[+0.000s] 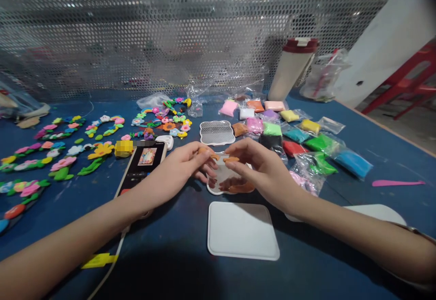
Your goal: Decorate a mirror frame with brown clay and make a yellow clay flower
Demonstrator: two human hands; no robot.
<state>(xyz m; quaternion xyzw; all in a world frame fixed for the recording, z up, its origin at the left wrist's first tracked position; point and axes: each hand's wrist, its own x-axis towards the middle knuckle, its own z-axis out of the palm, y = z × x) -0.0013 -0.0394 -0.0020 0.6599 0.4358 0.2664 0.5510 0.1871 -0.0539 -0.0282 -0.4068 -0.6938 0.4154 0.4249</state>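
Observation:
My left hand (184, 166) pinches a piece of orange-brown modelling clay (209, 154) between thumb and fingers. Close to it on the right, my right hand (270, 173) has its thumb and fingertips closed on another bit of orange-brown clay (232, 159). Whether a thin strand joins the two bits, I cannot tell. Beneath both hands lies a small wavy-edged mirror (220, 173) with a white rim, partly covered by my fingers. Orange-brown clay (242, 187) runs along its lower right edge. Nearer to me is a white rounded rectangular board (242, 232).
Behind the hands lies a second mirror (217, 133). Several bagged coloured clays (272, 129) spread right, with a pink tool (398, 183) and tumbler (291, 71). Left are clay flower decorations (101, 150) and a phone (146, 159) with a cable (117, 250). Perforated metal (136, 41) stands behind.

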